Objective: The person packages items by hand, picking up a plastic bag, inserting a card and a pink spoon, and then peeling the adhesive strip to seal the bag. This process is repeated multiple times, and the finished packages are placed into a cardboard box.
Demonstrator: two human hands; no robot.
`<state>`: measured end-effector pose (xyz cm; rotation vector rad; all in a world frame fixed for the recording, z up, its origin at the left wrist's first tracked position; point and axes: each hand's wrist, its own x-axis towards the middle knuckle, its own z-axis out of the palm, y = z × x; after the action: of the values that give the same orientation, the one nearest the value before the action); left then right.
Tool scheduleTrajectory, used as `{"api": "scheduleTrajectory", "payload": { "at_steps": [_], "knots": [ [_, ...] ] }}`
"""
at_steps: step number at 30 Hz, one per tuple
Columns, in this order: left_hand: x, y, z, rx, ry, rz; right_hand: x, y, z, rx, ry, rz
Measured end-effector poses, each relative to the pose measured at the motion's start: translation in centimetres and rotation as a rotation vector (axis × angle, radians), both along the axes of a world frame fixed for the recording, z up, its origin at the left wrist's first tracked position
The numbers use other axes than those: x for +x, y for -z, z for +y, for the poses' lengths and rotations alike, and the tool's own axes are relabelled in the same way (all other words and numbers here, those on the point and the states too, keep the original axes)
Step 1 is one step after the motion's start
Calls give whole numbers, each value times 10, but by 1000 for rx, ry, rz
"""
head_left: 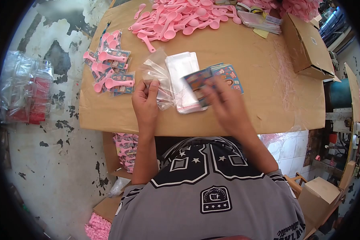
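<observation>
My left hand (147,103) pinches a clear plastic bag (155,68) between thumb and fingers, left of the middle of the table. My right hand (229,107), smeared by motion, grips a dark blue printed card (193,82). That card overlaps a flat stack of clear plastic bags (183,66) lying between the hands. Just beyond the right hand rests a stack of blue printed cards (233,76). To the left lie several pink spoons (120,83) together with printed cards in clear bags.
A large heap of loose pink spoons (172,24) covers the far side of the brown table (268,104). An open cardboard box (308,46) stands at the right edge, beside tape rolls and flat plastic packs (260,22). Clear and red plastic packs (30,88) are at far left.
</observation>
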<state>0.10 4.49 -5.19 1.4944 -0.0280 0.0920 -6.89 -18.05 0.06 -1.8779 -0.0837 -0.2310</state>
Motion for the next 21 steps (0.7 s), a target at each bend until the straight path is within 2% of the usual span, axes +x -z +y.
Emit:
{"api": "scheduleTrajectory", "payload": {
  "at_steps": [1,3,6,9,10,13,14,18,21],
  "knots": [
    [0,0,0,-3,-2,2,1,-1,13,-61,-100,-19],
    [0,2,1,-9,-13,2,5,2,31,-323,-151,-5],
    [2,5,18,-94,-148,-46,12,6,39,-507,-175,130],
    [1,-14,19,-305,-284,-53,13,10,35,-374,-135,37],
    [1,-18,23,-379,-204,-33,13,12,32,-271,-112,-17],
    [-1,-30,11,-553,-193,36,11,13,18,-170,-34,-231],
    [-2,-27,12,-574,-166,44,4,8,16,-48,11,-115],
    [-4,-22,1,-599,-42,70,1,19,0,236,46,3],
    [-11,-32,-20,-560,45,108,-2,8,-5,360,7,131]
  ]
}}
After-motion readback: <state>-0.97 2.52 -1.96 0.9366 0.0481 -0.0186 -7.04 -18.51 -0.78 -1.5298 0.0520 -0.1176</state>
